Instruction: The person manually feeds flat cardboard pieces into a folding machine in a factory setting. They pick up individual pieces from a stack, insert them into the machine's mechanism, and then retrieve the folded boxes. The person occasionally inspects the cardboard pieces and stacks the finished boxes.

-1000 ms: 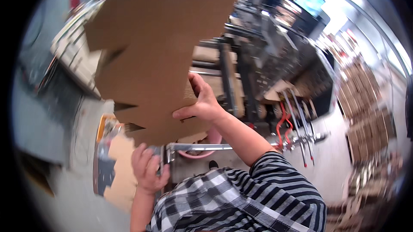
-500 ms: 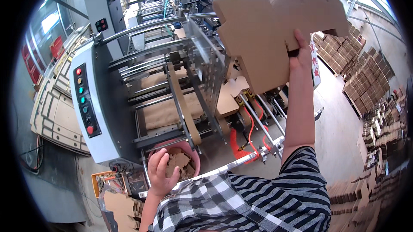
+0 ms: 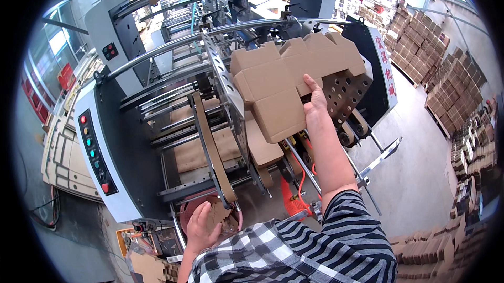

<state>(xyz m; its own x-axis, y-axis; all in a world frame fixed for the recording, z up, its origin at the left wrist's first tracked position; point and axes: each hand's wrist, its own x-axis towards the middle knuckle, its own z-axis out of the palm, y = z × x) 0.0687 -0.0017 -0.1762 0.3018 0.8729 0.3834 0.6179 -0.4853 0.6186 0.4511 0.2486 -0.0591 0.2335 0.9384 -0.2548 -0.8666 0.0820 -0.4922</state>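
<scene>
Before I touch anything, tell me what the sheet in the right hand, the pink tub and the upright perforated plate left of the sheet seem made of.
Sheet in the right hand: matt brown cardboard, by its creases and cut flaps.
Pink tub: probably plastic, by its even colour; finish unclear.
Perforated plate: likely polished metal, by its grey shine.

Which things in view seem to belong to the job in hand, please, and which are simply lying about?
Likely in use:
cardboard blank, held in the right hand
machine behind the blank

Likely just lying about:
orange crate, lower left
tan boards, far left
cardboard stacks, right
</scene>
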